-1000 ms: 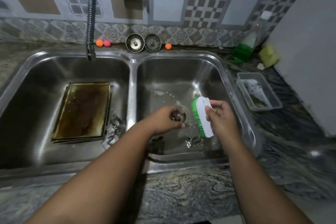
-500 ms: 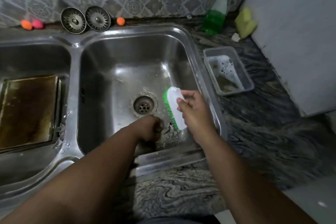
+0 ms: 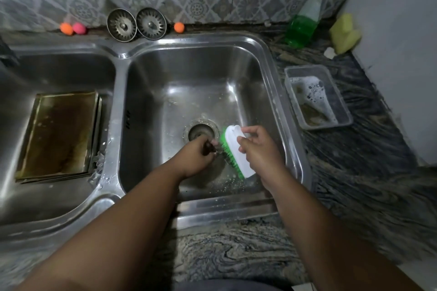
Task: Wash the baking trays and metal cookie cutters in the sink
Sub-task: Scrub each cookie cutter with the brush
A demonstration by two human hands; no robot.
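Over the right basin (image 3: 264, 73) of the steel double sink, my left hand (image 3: 197, 157) grips a small metal cookie cutter (image 3: 210, 147), mostly hidden by the fingers. My right hand (image 3: 260, 149) holds a white scrub brush with green bristles (image 3: 237, 151), bristles pressed against the cutter. A stack of browned baking trays (image 3: 60, 134) lies flat in the left basin, with a few more metal cutters (image 3: 99, 160) at its right edge.
The open drain (image 3: 201, 132) sits just behind my hands. Two strainer plugs (image 3: 136, 23) lean on the back ledge beside small orange and pink balls (image 3: 72, 28). On the right counter are a green soap bottle (image 3: 301, 28), yellow sponge (image 3: 344, 35) and soapy tub (image 3: 316, 97).
My left hand went down to the basin floor and came back up beside the drain gripping a cutter; the brush now touches it. The view shifted right and down.
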